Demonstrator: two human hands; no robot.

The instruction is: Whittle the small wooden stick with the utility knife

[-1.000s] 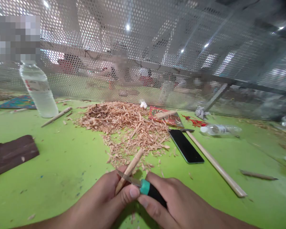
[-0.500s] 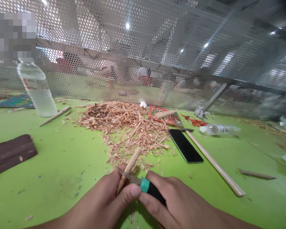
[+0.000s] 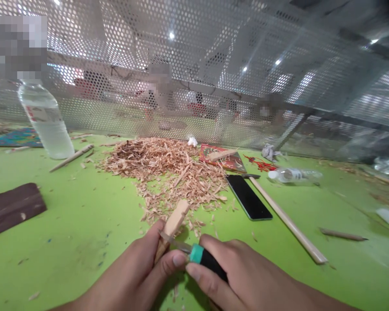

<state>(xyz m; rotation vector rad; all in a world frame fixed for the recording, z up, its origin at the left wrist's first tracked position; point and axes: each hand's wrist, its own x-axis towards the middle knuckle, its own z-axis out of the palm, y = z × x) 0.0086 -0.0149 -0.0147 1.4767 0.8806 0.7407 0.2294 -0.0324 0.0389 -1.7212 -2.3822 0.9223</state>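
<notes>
A short piece of pale wood (image 3: 177, 216) slants up and away from me, its lower part wrapped in my left hand (image 3: 149, 263). My right hand (image 3: 227, 268) is closed round the black and teal handle of a knife (image 3: 197, 254). The knife's blade lies across the wood, and my left thumb rests beside the base of the blade. Just beyond the wood, curled shavings (image 3: 168, 166) spread over the green table (image 3: 84, 216).
A phone (image 3: 249, 197) and a hammer (image 3: 288, 220) lie right of the shavings. Farther right are a small bottle (image 3: 293, 175) and a pencil-like stick (image 3: 342, 234). At left stand a water bottle (image 3: 47, 123) and lie a brown sheet (image 3: 14, 208) and pointed stick (image 3: 71, 158). Perforated metal mesh (image 3: 132, 99) rises behind.
The wood has turned in my left hand, so a broad, flat pale face now shows. The blade still lies across it. The view has shifted slightly.
</notes>
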